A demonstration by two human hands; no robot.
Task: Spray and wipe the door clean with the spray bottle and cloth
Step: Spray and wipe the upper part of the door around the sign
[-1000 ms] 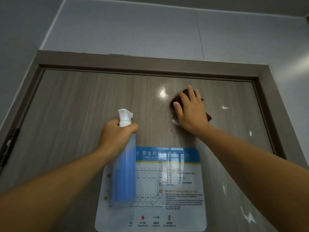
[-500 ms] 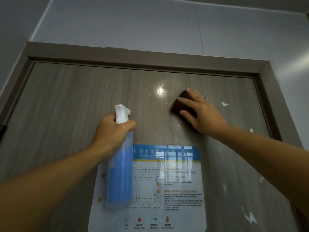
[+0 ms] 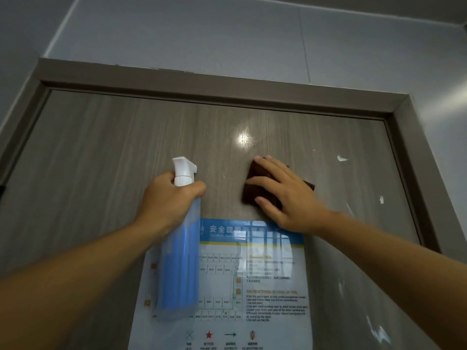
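A dark brown folded cloth [image 3: 255,186] is pressed flat by the right hand [image 3: 290,195] just above the blue-headed laminated evacuation notice [image 3: 252,274] on the grey wood-grain door [image 3: 101,160]. A translucent spray bottle [image 3: 180,248] is gripped by the left hand [image 3: 169,198] at the notice's left edge. White flecks [image 3: 341,158] up and to the right of the notice risk being missed, and the notice's top edge could be caught and lifted by the cloth.

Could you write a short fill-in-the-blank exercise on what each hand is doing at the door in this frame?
1. The left hand grips the translucent blue spray bottle by its ____.
2. The right hand presses a folded ____ cloth flat against the grey wood-grain door.
3. The blue-and-white evacuation notice is fixed ____ the cloth.

Missing words: neck; brown; below
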